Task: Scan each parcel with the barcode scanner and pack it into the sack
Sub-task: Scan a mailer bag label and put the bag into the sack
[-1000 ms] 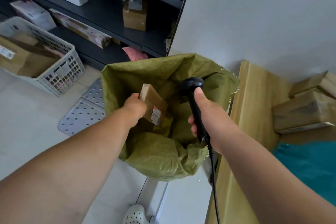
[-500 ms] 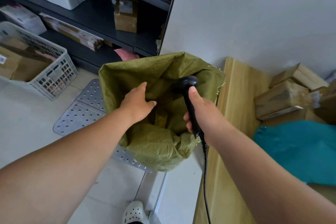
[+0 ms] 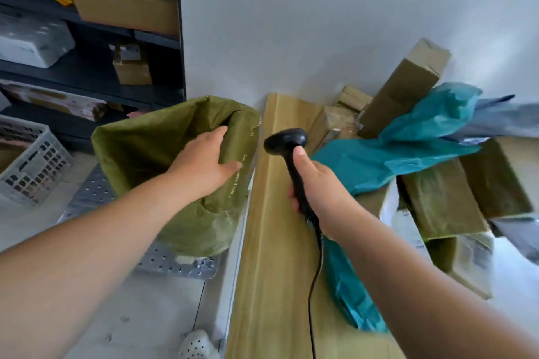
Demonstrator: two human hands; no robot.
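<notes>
The green woven sack (image 3: 140, 151) stands open on the floor beside the wooden table (image 3: 271, 242). My left hand (image 3: 204, 163) hovers over the sack's right rim with fingers spread and holds nothing. My right hand (image 3: 318, 189) grips the black barcode scanner (image 3: 287, 140) above the table's left side, its cable trailing down. Brown cardboard parcels (image 3: 408, 84) and a teal plastic-wrapped parcel (image 3: 408, 151) are piled on the table to the right. The parcel dropped into the sack is hidden inside it.
A dark shelving unit (image 3: 163, 38) with boxes stands at the back left. A white plastic crate (image 3: 32, 166) sits on the floor at left. A perforated metal plate (image 3: 163, 259) lies under the sack. A white shoe (image 3: 195, 344) shows at the bottom.
My left hand let the small brown parcel go into the sack and came out with nothing in it. The view swung right, bringing the parcel pile on the table into sight.
</notes>
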